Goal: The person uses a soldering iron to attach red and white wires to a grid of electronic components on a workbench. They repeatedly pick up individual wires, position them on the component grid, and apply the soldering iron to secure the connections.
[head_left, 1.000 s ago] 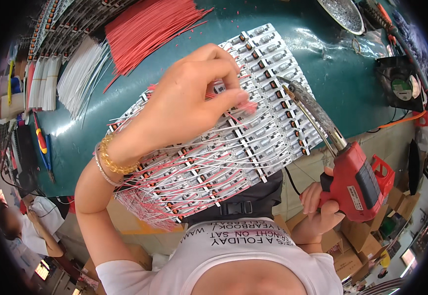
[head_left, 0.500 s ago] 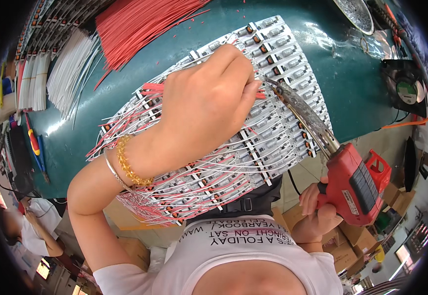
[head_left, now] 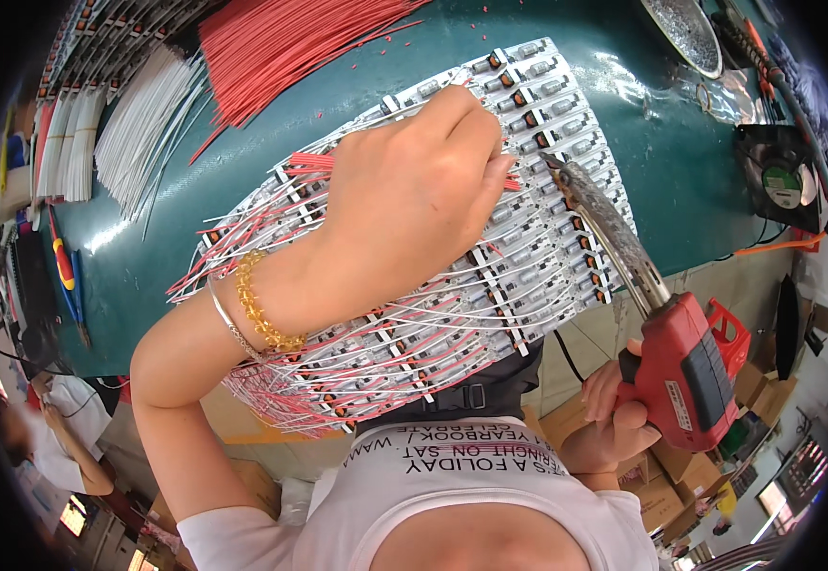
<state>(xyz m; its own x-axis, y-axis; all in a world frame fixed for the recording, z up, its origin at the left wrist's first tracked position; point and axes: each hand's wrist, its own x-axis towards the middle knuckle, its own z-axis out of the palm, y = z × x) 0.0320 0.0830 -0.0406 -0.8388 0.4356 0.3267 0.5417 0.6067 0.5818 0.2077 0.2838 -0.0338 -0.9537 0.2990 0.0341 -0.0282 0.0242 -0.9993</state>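
My left hand (head_left: 423, 181) is closed over the upper middle of a large panel of small circuit boards (head_left: 566, 105), pinching a bundle of short red wires (head_left: 311, 164) that sticks out on both sides of the fist. What the fingertips touch is hidden beneath the hand. In my right hand (head_left: 619, 414) is a red soldering gun (head_left: 685, 376), gripped by its handle. Its dark, crusted tip points up and left, just right of the left thumb, over the panel. Many thin white and red wires (head_left: 433, 319) trail from the panel's left and near parts.
Piles of red wires (head_left: 290, 48) and white wires (head_left: 143, 128) lie on the green table (head_left: 671, 162) at the far left. A screwdriver (head_left: 64, 266) is at the left edge. A metal dish (head_left: 685, 33) and a black fan (head_left: 780, 176) stand on the right.
The soldering gun's tip has shifted slightly right, away from my left thumb. My left hand keeps its grip on the red wires. The whole view has drifted a little.
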